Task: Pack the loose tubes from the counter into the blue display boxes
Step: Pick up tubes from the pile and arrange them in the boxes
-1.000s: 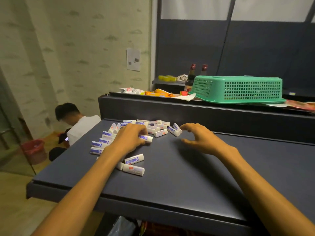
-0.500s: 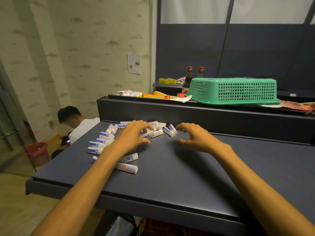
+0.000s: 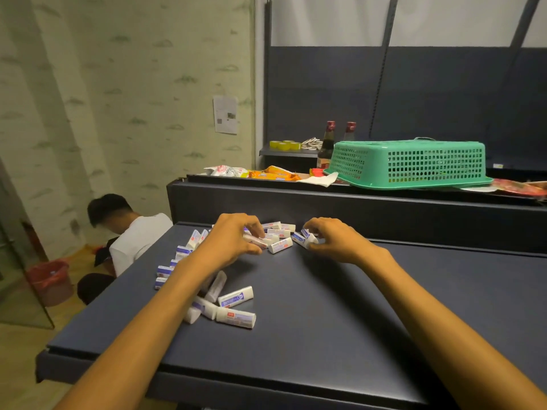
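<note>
Several small white tubes with blue and red labels lie loose on the dark counter [image 3: 325,321]. One cluster [image 3: 279,232] sits at the far edge, another [image 3: 228,306] lies nearer, beside my left forearm, and more [image 3: 174,261] run along the left edge. My left hand [image 3: 233,238] rests on the far cluster with fingers curled around a tube [image 3: 257,241]. My right hand [image 3: 334,238] pinches a tube [image 3: 305,239] at the right end of that cluster. No blue display box is in view.
A raised dark ledge [image 3: 355,208] stands behind the tubes. On it sit an upturned green basket [image 3: 411,164], snack packets [image 3: 272,173] and two bottles [image 3: 327,146]. A person in a white shirt [image 3: 133,241] crouches left of the counter near a red bin [image 3: 50,279].
Both hands have moved forward onto the far cluster and closed their fingers on tubes. The camera has tilted, so the near cluster of tubes shows more.
</note>
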`<state>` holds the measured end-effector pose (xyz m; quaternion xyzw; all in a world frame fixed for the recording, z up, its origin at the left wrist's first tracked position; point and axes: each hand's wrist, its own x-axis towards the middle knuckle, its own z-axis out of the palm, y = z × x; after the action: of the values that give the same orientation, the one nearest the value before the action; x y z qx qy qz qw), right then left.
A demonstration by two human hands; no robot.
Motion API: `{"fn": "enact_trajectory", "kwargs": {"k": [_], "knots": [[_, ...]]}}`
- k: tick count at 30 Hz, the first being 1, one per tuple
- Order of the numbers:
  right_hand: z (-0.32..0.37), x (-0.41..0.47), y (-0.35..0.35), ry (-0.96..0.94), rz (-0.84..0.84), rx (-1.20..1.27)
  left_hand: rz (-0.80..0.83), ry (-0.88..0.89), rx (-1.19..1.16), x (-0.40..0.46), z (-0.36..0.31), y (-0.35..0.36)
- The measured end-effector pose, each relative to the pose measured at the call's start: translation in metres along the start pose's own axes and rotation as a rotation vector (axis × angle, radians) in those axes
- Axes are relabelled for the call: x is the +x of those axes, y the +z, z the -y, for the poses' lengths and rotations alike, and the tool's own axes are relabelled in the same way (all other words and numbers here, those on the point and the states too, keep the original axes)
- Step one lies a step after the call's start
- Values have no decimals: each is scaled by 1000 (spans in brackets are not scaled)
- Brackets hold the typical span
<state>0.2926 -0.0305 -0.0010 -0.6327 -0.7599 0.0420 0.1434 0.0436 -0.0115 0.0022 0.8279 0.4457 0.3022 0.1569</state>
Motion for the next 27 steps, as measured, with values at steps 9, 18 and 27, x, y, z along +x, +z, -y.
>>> {"fn": "enact_trajectory", "kwargs": {"k": [9,18,27], "knots": [[10,26,24,116,6,-170,15,88,16,14,18,-1],[5,24,25,207,-33,23,19,157,19,16,23,0],[1,-4,5,168,-138,493,20,207,35,11,14,2]]}}
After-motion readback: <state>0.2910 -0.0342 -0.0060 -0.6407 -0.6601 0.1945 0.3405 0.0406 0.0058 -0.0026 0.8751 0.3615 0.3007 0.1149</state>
